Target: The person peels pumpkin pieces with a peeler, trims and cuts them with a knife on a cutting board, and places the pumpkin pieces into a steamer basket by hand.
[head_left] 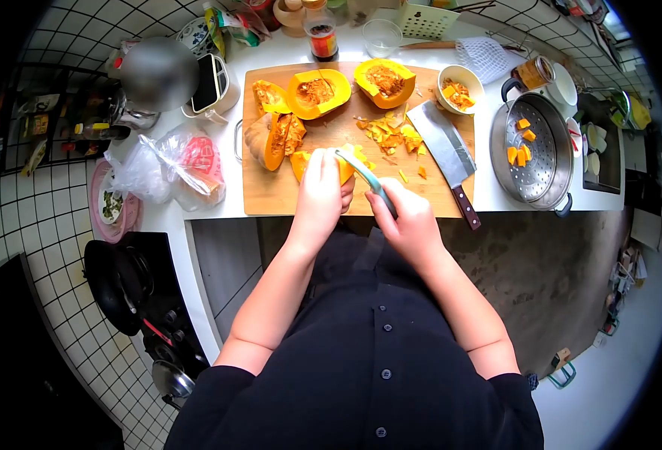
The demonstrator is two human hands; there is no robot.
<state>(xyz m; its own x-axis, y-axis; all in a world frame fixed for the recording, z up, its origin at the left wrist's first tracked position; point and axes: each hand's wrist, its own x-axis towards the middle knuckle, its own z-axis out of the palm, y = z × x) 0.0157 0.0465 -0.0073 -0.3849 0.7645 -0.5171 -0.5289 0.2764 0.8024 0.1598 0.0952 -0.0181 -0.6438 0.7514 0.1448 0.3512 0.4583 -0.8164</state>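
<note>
My left hand (320, 187) is closed round a piece of orange pumpkin (346, 171) above the front of the wooden cutting board (271, 196). In my right hand (406, 217) is a light blue-green peeler (368, 178), its head against or close beside the pumpkin piece. Behind my hands lie cut pumpkin halves (320, 94) with seeds and pulp showing, and smaller wedges (266, 142) at the left. Peel scraps (387, 133) are scattered near the board's middle. A cleaver (443, 141) rests on the right side, its handle past the front edge.
Seeds and pulp fill a white bowl (460, 90) at the board's back right. Orange cubes sit in a steel steamer pot (534, 150) on the right. Plastic bags (188, 165) stand left. A sauce bottle (320, 31) is behind; a wok (113, 285) is on the stove.
</note>
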